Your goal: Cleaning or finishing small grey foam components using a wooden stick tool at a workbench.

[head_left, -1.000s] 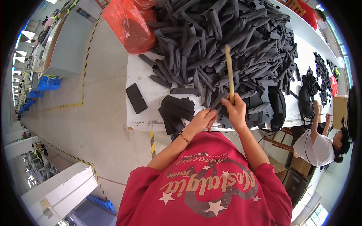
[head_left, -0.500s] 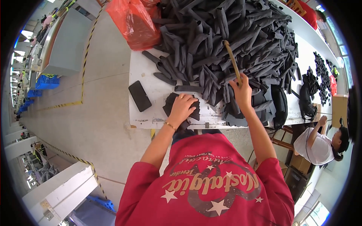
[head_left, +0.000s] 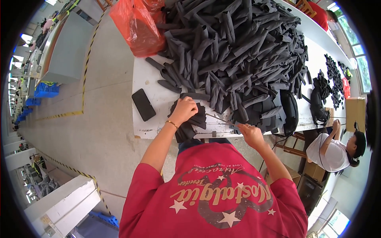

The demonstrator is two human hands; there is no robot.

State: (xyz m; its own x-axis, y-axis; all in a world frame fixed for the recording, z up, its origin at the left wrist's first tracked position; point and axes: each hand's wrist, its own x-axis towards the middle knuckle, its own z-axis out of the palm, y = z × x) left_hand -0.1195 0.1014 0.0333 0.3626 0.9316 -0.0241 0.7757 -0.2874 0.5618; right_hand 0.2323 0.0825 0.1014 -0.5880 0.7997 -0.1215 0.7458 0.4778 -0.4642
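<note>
My left hand (head_left: 185, 111) is closed, fingertips pinched together at the top of a small dark grey fabric piece (head_left: 185, 133). The fabric hangs down over the table's near edge. Beside it lies a fanned stack of similar pieces (head_left: 201, 119). In my right hand (head_left: 251, 134), at the near edge, is a thin flat stick (head_left: 220, 119), seen nearly edge-on. Its far tip points left, close to the fanned stack. A large heap of narrow dark grey fabric tubes (head_left: 234, 51) covers the table beyond both hands.
A black phone (head_left: 143, 104) lies at the table's left edge, below a red plastic bag (head_left: 139, 29). Flat dark pieces and a black bundle (head_left: 289, 113) sit right of my right hand. A co-worker in white (head_left: 329, 148) sits at the far right.
My right hand has come down toward me, swinging the stick from pointing away to pointing left. The left hand has closed from lying flat on the stack, and more fabric hangs over the edge.
</note>
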